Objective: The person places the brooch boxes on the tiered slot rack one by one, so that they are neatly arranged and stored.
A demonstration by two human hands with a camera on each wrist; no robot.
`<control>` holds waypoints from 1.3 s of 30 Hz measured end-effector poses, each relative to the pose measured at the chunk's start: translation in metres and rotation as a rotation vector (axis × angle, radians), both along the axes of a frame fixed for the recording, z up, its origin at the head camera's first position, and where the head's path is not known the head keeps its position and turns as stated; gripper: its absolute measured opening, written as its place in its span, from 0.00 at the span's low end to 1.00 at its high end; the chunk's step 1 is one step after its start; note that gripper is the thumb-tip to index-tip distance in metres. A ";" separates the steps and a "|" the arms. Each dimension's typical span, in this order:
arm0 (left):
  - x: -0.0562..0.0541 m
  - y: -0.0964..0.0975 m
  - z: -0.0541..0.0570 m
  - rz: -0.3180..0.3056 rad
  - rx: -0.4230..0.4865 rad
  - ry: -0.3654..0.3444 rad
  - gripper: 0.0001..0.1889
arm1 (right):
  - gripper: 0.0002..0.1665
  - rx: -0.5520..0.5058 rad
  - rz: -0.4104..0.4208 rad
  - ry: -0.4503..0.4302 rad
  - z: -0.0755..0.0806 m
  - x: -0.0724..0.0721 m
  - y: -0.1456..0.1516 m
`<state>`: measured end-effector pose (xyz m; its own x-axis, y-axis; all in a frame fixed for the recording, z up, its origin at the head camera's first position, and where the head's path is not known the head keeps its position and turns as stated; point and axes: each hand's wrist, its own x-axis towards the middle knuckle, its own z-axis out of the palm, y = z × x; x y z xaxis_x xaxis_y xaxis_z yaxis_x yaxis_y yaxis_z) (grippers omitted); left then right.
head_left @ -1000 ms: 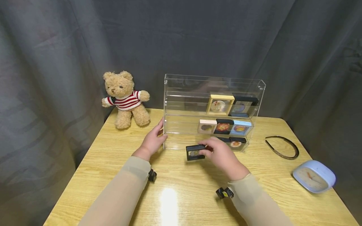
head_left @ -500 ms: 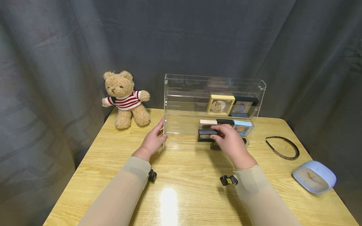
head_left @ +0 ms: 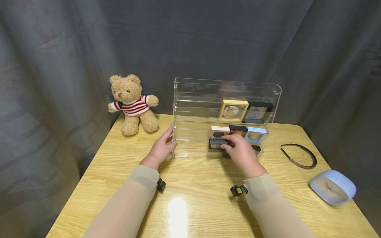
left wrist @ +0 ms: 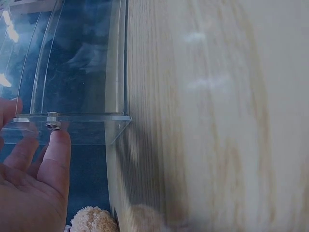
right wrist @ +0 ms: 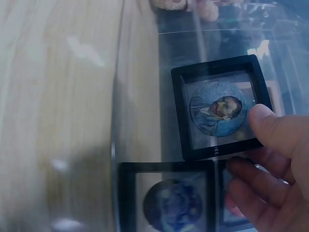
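Observation:
A clear acrylic display rack (head_left: 190,141) stands on the table with small framed discs on its tiers. My left hand (head_left: 159,150) grips the rack's left side, the thumb at its front edge. My right hand (head_left: 242,155) pinches a black display frame (head_left: 218,145) by its right side, over the lowest tier. The right wrist view shows a round portrait picture (right wrist: 218,108) inside this frame, which is tilted. Below it there sits another black frame (right wrist: 166,166) with a dark blue disc. My hand partly hides the other frames on that tier.
On the middle tier are a pale pink frame (head_left: 219,129), a black one and a light blue one (head_left: 256,130). Higher up stand a yellow frame (head_left: 235,102) and a black one. Around the rack are a teddy bear (head_left: 132,107), a headband (head_left: 299,155) and a blue clock (head_left: 333,186).
The right hand has carried the black frame from in front of the rack up and rightward to the lowest tier, then slightly down. The left hand keeps its place on the rack.

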<state>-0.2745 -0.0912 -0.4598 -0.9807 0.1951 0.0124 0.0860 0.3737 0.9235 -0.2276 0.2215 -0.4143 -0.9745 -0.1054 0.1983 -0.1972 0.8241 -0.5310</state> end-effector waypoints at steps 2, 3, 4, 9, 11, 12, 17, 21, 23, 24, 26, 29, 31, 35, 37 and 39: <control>0.001 0.000 0.000 -0.003 -0.005 0.006 0.41 | 0.21 0.014 -0.005 -0.002 -0.004 0.000 0.001; 0.001 0.000 0.000 -0.003 -0.007 0.010 0.41 | 0.21 0.024 -0.005 0.003 -0.006 0.000 0.002; 0.001 0.000 0.001 -0.003 -0.007 0.013 0.41 | 0.22 0.036 -0.007 0.008 -0.008 0.000 0.002; 0.002 0.000 0.003 -0.008 -0.001 0.009 0.41 | 0.22 0.082 -0.015 0.031 -0.017 0.000 0.004; 0.003 0.000 0.004 -0.009 0.002 0.001 0.41 | 0.22 0.094 -0.015 0.044 -0.020 -0.001 0.004; 0.003 0.000 0.004 -0.009 0.005 -0.003 0.41 | 0.22 0.099 -0.014 0.051 -0.021 -0.001 0.004; 0.002 0.001 0.004 -0.004 0.001 -0.007 0.41 | 0.21 0.118 -0.008 0.068 -0.022 -0.001 0.002; 0.001 0.001 0.003 -0.001 -0.001 0.003 0.41 | 0.20 0.134 -0.004 0.054 -0.023 0.000 0.002; 0.000 0.001 0.003 -0.002 0.003 0.007 0.41 | 0.19 0.144 -0.005 0.059 -0.024 0.000 0.003; 0.000 0.001 0.003 -0.006 0.005 0.009 0.41 | 0.18 0.147 -0.005 0.066 -0.024 0.000 0.003; 0.000 0.002 0.004 -0.009 0.002 0.009 0.42 | 0.17 0.150 -0.004 0.082 -0.025 0.001 0.003; 0.001 0.002 0.005 -0.004 -0.017 -0.004 0.42 | 0.18 0.144 0.009 0.097 -0.027 0.004 0.005; 0.003 0.001 0.006 -0.006 -0.033 -0.012 0.42 | 0.19 0.131 0.024 0.091 -0.028 0.007 0.007; 0.009 -0.001 0.012 -0.021 -0.077 -0.013 0.40 | 0.20 0.118 0.061 0.076 -0.025 0.019 0.013; 0.015 -0.004 0.018 -0.025 -0.113 0.006 0.39 | 0.21 0.127 0.072 0.077 -0.021 0.026 0.016; 0.023 -0.008 0.024 -0.027 -0.171 0.054 0.39 | 0.23 0.142 0.085 0.077 -0.017 0.034 0.020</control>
<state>-0.2519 -0.0988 -0.4355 -0.9738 0.2254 0.0296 0.1464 0.5222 0.8402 -0.1934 0.2413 -0.4311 -0.9435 -0.2189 0.2488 -0.3047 0.8683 -0.3914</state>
